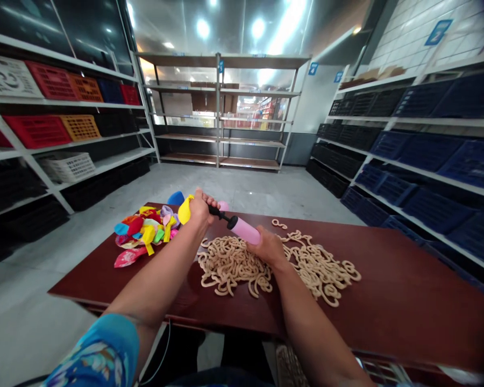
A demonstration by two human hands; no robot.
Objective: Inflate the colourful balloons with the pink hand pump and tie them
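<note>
Head view: pink pump slants up-left, black end in left hand.

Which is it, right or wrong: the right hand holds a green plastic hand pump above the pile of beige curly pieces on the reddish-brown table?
Wrong on colour: the plastic hand pump in the right hand is pink, not green. The head view shows it above the pile of beige curly pieces on the reddish-brown table.

A long, dark red table stands between the shelves. Near its left end lies a heap of flat balloons in many colours. In the middle lies a big pile of pale curly strings. One small curl lies just apart.
</note>
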